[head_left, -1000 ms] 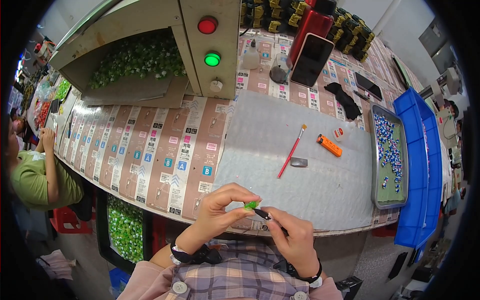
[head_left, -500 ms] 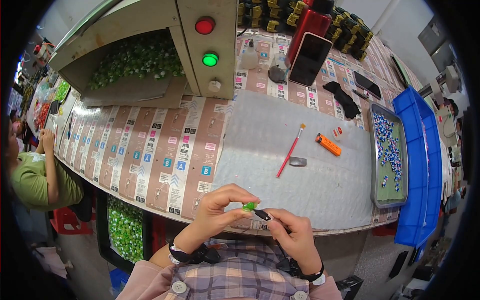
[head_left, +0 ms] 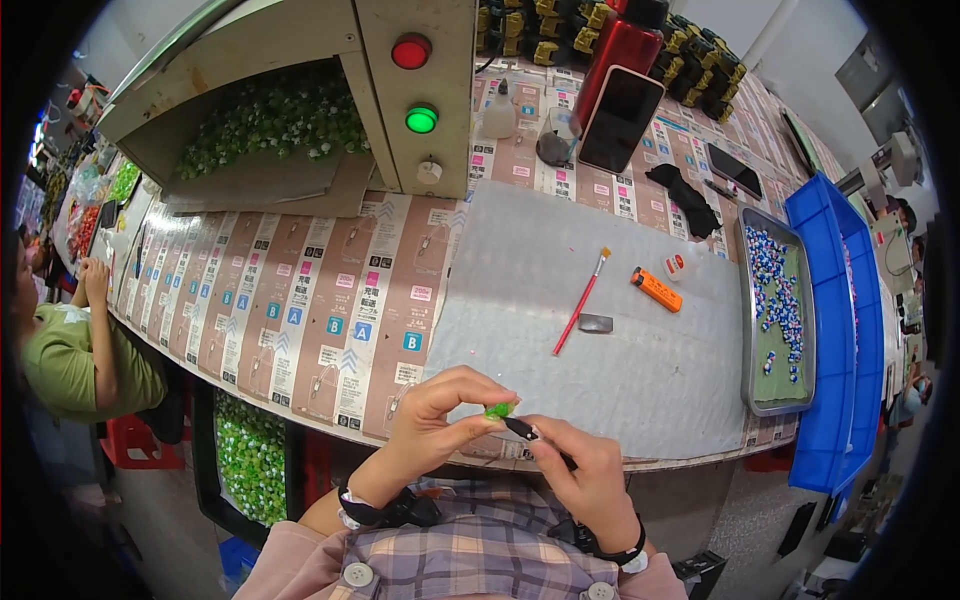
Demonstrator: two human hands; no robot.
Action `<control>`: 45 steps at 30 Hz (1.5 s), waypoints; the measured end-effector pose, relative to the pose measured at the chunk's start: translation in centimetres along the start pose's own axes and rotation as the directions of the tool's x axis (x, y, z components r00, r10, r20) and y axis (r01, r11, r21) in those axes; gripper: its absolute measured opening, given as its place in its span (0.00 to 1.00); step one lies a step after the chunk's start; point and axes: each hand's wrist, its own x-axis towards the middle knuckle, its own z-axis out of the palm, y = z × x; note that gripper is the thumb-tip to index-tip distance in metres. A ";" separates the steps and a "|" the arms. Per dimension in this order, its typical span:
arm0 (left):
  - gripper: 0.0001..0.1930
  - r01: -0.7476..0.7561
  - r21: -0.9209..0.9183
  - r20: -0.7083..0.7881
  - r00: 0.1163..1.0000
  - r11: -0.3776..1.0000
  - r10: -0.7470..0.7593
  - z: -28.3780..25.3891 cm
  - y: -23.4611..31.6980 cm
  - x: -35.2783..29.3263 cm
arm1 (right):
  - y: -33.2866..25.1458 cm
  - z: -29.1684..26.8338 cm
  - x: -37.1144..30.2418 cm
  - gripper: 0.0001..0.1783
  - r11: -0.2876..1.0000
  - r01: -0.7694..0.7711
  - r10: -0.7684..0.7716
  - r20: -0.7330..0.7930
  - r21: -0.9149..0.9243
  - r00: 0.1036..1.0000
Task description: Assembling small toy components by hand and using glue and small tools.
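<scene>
My left hand (head_left: 436,412) pinches a small green plastic piece (head_left: 498,410) between thumb and fingertips, just past the table's near edge. My right hand (head_left: 590,468) is closed around a slim black pen-like tool (head_left: 521,429) whose exact kind I cannot make out. Its front end meets or nearly meets the green piece. Beyond the hands, on a grey sheet (head_left: 500,270), lie a red-handled brush (head_left: 581,308), a small dark block (head_left: 596,323), an orange cutter-like tool (head_left: 656,290) and a small clear bottle (head_left: 684,263).
At left stands a metal box (head_left: 420,160) with red and green lights, heaped inside with green pieces. A metal tray (head_left: 748,300) of small blue, white and red parts adjoins a blue bin (head_left: 835,400). Below the table sits a black crate (head_left: 208,480). A seated person (head_left: 90,370) is at far left.
My right hand has shifted slightly left and tilted, bringing the black tool closer to the green piece. The left hand stays nearly still.
</scene>
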 end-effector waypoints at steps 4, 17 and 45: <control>0.11 -0.030 0.023 0.043 0.999 0.999 0.029 -0.1 -0.1 -0.1 | 0.3 -0.8 -0.1 0.12 0.957 -0.213 0.183 0.159 0.197 0.970; 0.11 0.011 -0.086 0.005 1.000 0.996 -0.011 0.2 -0.2 -0.1 | -0.3 -0.1 0.0 0.11 0.989 -0.099 0.096 0.033 0.111 0.995; 0.12 0.025 -0.098 0.000 1.000 0.995 -0.025 0.2 -0.1 -0.1 | -0.1 0.3 -0.1 0.11 0.997 0.053 -0.056 -0.059 -0.050 0.997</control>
